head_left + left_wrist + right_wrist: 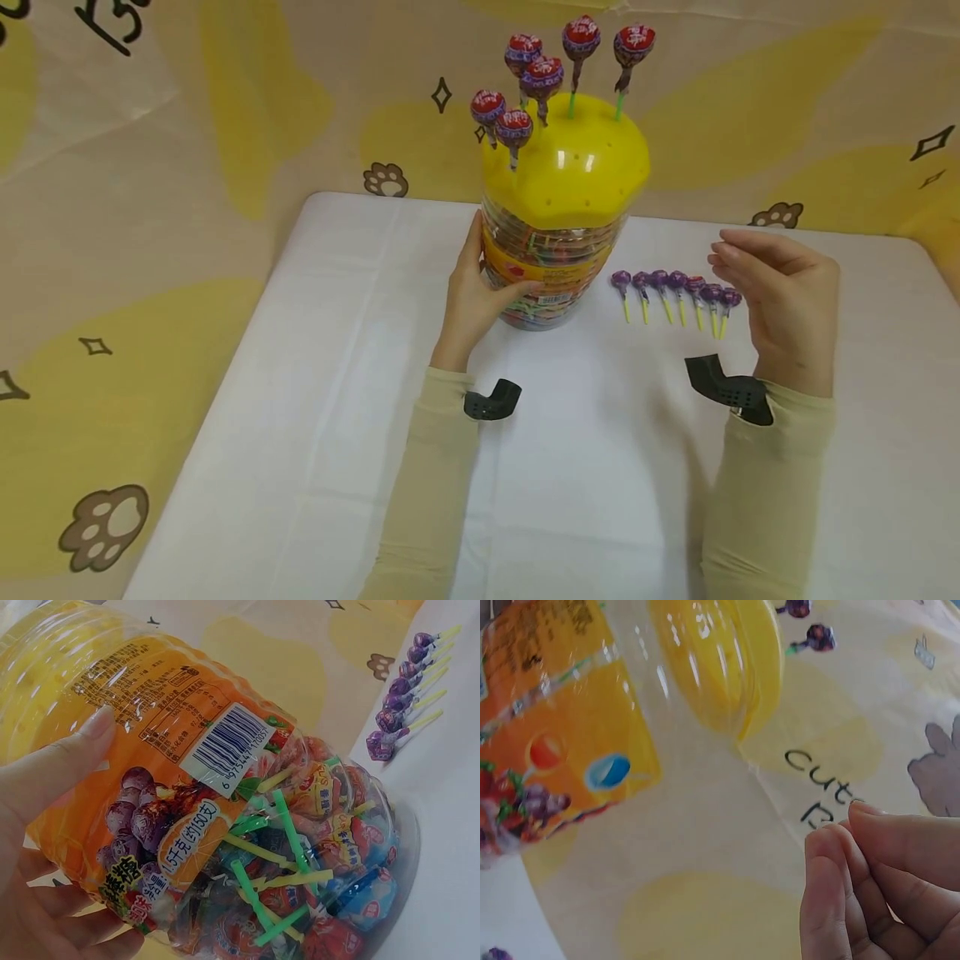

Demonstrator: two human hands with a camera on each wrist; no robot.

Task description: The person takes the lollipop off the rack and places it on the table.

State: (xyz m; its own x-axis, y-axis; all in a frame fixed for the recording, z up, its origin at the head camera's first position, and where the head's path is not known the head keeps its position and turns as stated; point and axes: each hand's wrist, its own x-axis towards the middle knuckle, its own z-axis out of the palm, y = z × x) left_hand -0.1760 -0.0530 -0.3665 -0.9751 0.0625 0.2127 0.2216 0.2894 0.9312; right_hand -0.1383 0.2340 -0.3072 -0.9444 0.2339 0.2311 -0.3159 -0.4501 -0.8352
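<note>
A clear plastic jar (558,275) full of wrapped lollipops has a yellow domed lid (600,171) with small holes. Several purple-and-red lollipops (581,40) stand upright in that lid. My left hand (480,296) grips the jar's left side, its thumb across the orange label (161,727) in the left wrist view. Some fingers are hidden behind the jar. To the right of the jar, my right hand (791,304) is raised with bent fingers and holds nothing. In the right wrist view, the thumb and fingertips (832,844) come close together, apart from the jar.
Several purple lollipops with yellow sticks (678,283) lie in a row on the white table (337,417), between the jar and my right hand. A beige-and-yellow patterned cloth (750,125) hangs behind the table. Each wrist carries a black mount (491,402).
</note>
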